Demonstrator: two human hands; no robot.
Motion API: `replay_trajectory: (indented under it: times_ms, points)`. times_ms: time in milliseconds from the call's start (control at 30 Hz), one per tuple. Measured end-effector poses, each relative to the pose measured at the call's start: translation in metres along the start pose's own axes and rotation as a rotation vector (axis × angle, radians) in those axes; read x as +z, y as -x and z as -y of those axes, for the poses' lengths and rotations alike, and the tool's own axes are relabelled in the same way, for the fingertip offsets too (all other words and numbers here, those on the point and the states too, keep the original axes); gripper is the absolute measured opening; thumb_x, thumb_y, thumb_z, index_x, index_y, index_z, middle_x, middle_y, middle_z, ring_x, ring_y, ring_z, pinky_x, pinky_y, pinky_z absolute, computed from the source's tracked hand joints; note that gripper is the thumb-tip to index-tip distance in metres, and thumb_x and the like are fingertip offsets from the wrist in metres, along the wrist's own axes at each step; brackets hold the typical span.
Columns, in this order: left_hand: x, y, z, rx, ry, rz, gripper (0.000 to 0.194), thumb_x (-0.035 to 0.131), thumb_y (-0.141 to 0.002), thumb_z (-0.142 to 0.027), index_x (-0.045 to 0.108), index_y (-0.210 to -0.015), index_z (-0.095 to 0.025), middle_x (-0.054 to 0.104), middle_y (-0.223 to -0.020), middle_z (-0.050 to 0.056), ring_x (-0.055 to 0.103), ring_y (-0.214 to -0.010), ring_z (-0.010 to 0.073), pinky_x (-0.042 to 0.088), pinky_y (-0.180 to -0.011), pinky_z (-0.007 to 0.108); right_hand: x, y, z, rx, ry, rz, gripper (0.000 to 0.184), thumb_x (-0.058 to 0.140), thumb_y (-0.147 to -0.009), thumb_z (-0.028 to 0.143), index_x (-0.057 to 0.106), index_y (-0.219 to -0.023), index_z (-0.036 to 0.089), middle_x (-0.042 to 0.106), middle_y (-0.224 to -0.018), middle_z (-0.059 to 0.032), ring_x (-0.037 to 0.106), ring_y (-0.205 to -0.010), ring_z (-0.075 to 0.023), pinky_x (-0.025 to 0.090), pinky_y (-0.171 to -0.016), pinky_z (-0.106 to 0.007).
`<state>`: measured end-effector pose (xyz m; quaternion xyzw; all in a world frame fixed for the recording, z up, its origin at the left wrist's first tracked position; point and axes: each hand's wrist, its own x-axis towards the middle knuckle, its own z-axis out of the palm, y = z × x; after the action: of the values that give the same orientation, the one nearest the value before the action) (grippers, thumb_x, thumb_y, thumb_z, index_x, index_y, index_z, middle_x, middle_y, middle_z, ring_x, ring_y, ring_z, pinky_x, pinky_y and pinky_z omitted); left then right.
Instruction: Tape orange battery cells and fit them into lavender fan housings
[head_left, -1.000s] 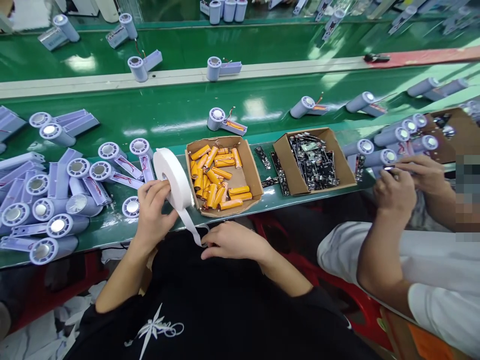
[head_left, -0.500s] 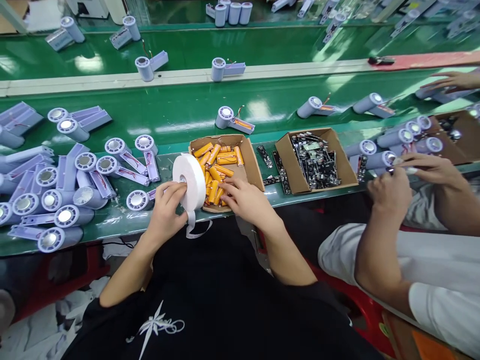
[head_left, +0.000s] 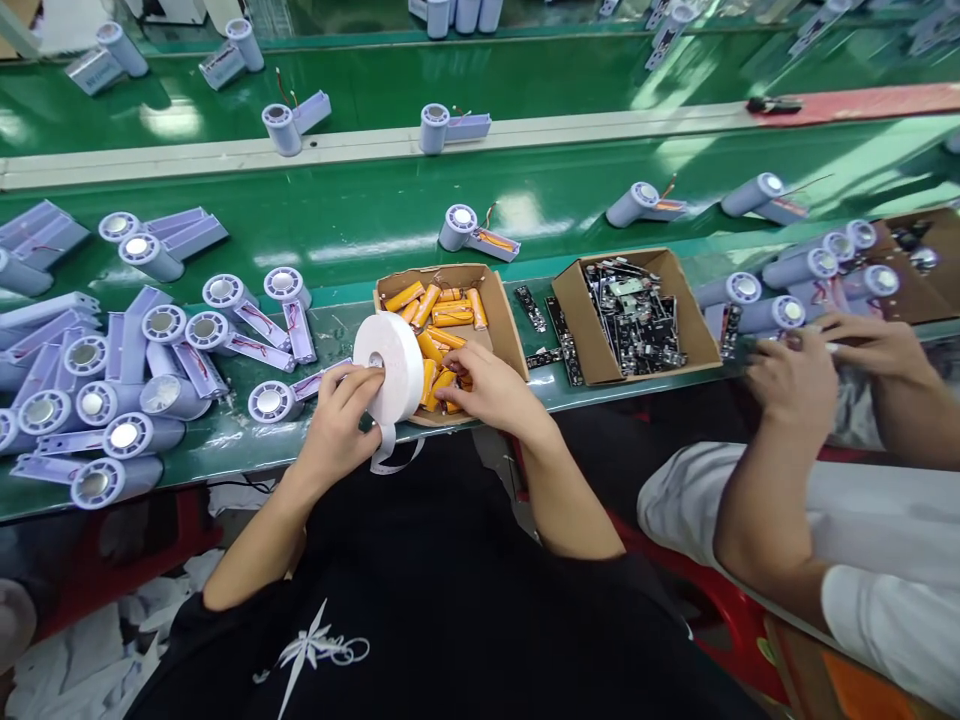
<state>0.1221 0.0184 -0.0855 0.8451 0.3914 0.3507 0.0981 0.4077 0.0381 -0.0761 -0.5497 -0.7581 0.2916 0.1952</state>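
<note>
Right hand (head_left: 495,388) has moved onto orange cells (head_left: 452,317), its grip unclear; fingers of left hand (head_left: 337,425) hold tape roll (head_left: 399,368).

The person's left hand (head_left: 341,425) grips a roll of white tape (head_left: 405,365), its loose end curling below — the right hand (head_left: 491,390) reaches among orange cylinders (head_left: 452,318) in a cardboard box (head_left: 510,325). Lilac housings (head_left: 139,435) crowd the green table's left side; a co-worker's hands (head_left: 791,380) work at the right
</note>
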Motion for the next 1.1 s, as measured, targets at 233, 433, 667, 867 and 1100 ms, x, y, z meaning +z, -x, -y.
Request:
replay_trajectory:
  times_ms: [233,433,667,867,1100]
  points:
    - [0.003,-0.002,-0.002,-0.021,0.001,0.05,0.067,0.064,-0.08,-0.005,0.062,-0.145,-0.021,0.074,-0.135,0.015,0.063,-0.126,0.0337,0.05,-0.112,0.055,-0.001,0.002,0.0,-0.185,-0.136,0.015,0.003,0.073,-0.098,0.023,0.075,-0.1,0.023,0.075,-0.119,-0.0098,0.069,-0.118,-0.0279,0.056,-0.109,-0.047]
    - [-0.001,-0.004,-0.004,0.018,-0.047,0.043,0.062,0.067,-0.081,-0.007,0.063,-0.142,-0.021,0.075,-0.129,0.013,0.062,-0.125,0.0339,0.05,-0.111,0.054,-0.002,0.004,-0.004,-0.166,-0.3,-0.02,0.032,0.08,-0.094,0.028,0.077,-0.125,0.022,0.075,-0.134,-0.0128,0.072,-0.122,-0.0283,0.062,-0.107,-0.048]
    - [-0.006,-0.009,-0.005,0.037,-0.057,0.042,0.065,0.067,-0.081,-0.006,0.062,-0.144,-0.021,0.075,-0.128,0.013,0.061,-0.123,0.034,0.049,-0.109,0.053,0.005,0.001,-0.004,-0.057,-0.635,-0.279,0.037,0.088,-0.089,0.038,0.073,-0.121,0.027,0.081,-0.129,-0.0085,0.076,-0.125,-0.0262,0.062,-0.111,-0.044]
    - [-0.012,-0.012,-0.005,0.021,-0.148,0.088,0.064,0.072,-0.079,-0.01,0.067,-0.141,-0.025,0.076,-0.123,0.012,0.06,-0.122,0.0359,0.046,-0.109,0.057,0.01,0.009,-0.005,0.012,-1.09,-0.491,0.065,0.092,-0.081,0.065,0.061,-0.128,0.033,0.082,-0.129,-0.0065,0.082,-0.115,-0.0275,0.069,-0.101,-0.047]
    - [-0.024,-0.023,-0.011,0.137,-0.185,0.137,0.062,0.075,-0.088,-0.009,0.064,-0.147,-0.026,0.078,-0.122,0.011,0.062,-0.112,0.0315,0.045,-0.102,0.05,-0.01,0.03,0.023,0.036,-1.003,-0.36,0.054,0.088,-0.091,0.054,0.069,-0.135,0.03,0.079,-0.14,-0.0094,0.079,-0.124,-0.0288,0.067,-0.108,-0.048]
